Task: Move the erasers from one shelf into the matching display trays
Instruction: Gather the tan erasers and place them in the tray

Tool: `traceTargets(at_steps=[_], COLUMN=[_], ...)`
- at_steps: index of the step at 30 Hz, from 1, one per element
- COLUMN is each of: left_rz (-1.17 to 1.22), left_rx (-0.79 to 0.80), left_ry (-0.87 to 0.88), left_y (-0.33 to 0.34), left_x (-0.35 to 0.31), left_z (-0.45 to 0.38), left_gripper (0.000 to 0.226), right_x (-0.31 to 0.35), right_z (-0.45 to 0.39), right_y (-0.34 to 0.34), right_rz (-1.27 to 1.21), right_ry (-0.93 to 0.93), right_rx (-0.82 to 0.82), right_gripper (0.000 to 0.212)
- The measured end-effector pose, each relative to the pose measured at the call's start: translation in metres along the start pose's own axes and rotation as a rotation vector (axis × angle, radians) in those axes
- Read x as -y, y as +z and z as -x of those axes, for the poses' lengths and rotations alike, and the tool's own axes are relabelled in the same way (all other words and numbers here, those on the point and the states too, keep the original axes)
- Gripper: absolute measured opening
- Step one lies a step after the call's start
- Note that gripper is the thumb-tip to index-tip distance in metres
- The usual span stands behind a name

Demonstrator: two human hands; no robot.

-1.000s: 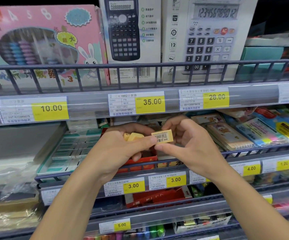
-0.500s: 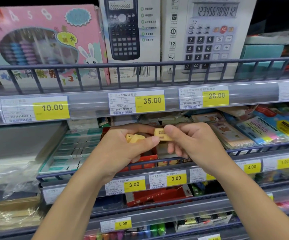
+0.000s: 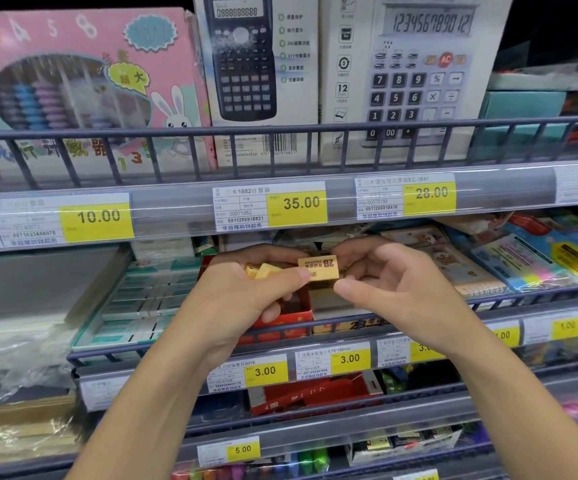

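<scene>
My left hand (image 3: 242, 303) holds a small stack of yellow erasers (image 3: 263, 270) in front of the middle shelf. Its thumb pins one more yellow eraser marked 2B (image 3: 322, 268) at the right end of the stack. My right hand (image 3: 398, 289) hovers right beside that eraser, fingers loosely curled, with the thumb tip just below it and a small gap between. Under the hands stands a red display tray (image 3: 294, 315). The yellow front of a 2B box (image 3: 348, 326) shows to its right.
A wire rail (image 3: 315, 126) fronts the upper shelf, where a pink abacus box (image 3: 73, 81) and calculator boxes (image 3: 259, 64) stand. Teal flat boxes (image 3: 135, 306) lie to the left of the tray and sticky-note packs (image 3: 522, 261) to the right. Price strips (image 3: 298, 206) edge each shelf.
My right hand carried the eraser to the stack in my left hand and took its thumb off it. The eraser now shows its 2B face under my left thumb.
</scene>
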State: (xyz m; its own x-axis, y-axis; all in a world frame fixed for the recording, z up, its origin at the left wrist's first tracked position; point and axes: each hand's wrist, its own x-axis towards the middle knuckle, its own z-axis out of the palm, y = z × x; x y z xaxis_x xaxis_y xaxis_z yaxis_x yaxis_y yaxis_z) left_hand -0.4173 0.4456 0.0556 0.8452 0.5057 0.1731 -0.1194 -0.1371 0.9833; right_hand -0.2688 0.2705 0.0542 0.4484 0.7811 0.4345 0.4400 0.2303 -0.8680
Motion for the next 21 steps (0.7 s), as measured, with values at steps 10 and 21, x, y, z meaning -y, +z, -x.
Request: traceTargets(at_steps=[10,21], left_rz=[-0.03,0.107], left_rx=[-0.062,-0.048], left_ry=[0.019,0.003], left_y=[0.008,0.008], left_x=[0.002,-0.002], left_z=[-0.004,-0.005], left_gripper=[0.019,0.023], right_x=[-0.007,-0.018], right_z=[-0.016,-0.042], right_y=[-0.006,-0.031], right_rz=[-0.309,0.834], right_ry=[0.064,0.292], right_rx=[-0.185,0.15], right_gripper=[0.016,0.023])
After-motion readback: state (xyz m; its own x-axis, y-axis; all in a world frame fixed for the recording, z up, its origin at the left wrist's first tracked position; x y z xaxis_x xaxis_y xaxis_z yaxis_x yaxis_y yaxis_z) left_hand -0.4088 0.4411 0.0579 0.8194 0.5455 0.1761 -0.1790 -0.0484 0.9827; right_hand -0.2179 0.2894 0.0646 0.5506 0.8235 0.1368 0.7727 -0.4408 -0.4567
